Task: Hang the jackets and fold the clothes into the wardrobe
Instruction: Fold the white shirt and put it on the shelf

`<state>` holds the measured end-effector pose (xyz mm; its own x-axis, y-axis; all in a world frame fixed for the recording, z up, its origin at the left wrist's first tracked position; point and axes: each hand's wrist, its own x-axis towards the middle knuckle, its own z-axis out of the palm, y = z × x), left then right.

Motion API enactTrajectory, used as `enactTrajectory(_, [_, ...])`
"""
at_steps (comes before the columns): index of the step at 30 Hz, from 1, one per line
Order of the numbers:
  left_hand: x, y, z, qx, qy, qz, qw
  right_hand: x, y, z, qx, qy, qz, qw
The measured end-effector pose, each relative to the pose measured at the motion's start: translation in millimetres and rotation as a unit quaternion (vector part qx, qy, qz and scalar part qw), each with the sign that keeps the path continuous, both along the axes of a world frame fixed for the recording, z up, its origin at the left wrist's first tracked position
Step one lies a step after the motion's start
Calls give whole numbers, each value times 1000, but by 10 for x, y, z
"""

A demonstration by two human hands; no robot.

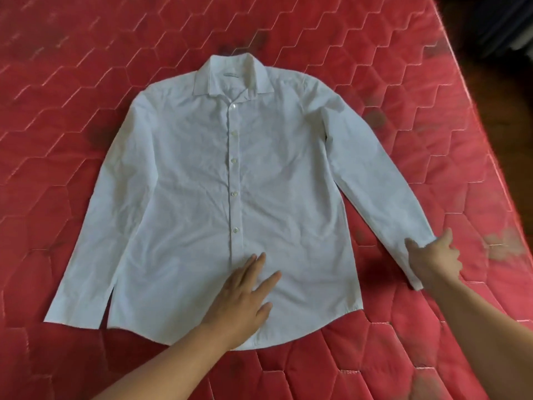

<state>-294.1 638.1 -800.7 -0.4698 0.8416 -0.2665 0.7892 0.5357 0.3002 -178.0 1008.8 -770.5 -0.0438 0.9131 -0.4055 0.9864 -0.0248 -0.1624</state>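
Softly and evenly lit, bright and slightly washed across the white shirt [219,180]. Faintly shadowed just under its hem and along its right-hand sleeve. Smeared and out of focus right of the shirt, curved by wide-angle distortion there. Near black above and right of it.

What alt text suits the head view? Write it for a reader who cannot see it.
A white long-sleeved button-up shirt lies spread flat, front up, on a red quilted mattress. The left hand presses flat on its lower front, while the right hand grips the cuff of one outstretched sleeve.
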Motion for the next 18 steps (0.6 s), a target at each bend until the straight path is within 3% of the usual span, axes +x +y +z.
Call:
enactTrajectory(6, [230,467,78,1,-43,53,998,142,356,15,-70,12,-35,997])
enactTrajectory(8, [201,525,112,38,-137,112,983,-4,239,300,-54,54,-2,997])
enactTrajectory(10, [123,622,259,111,-265,216,933,-278,27,671,-4,150,65,987])
enactTrajectory(11, [62,697,383,159,-344,293,878,-433,-127,873,19,206,104,973])
enactTrajectory(13, [-94,833,607,236,-511,449,694,-707,-541,1188,12,277,220,935])
enactTrajectory(15, [-258,818,731,280,-609,531,518,-889,-1046,1290,-49,248,406,878])
enactTrajectory(16, [-343,763,771,293,-637,550,454,-952,-1296,1275,-97,217,475,847])
enactTrajectory(17, [-410,680,790,296,-651,561,418,-998,-1504,1224,-151,188,514,823])
enactTrajectory(18, [-456,587,795,286,-663,560,407,-1020,-1667,1132,-204,168,526,808])
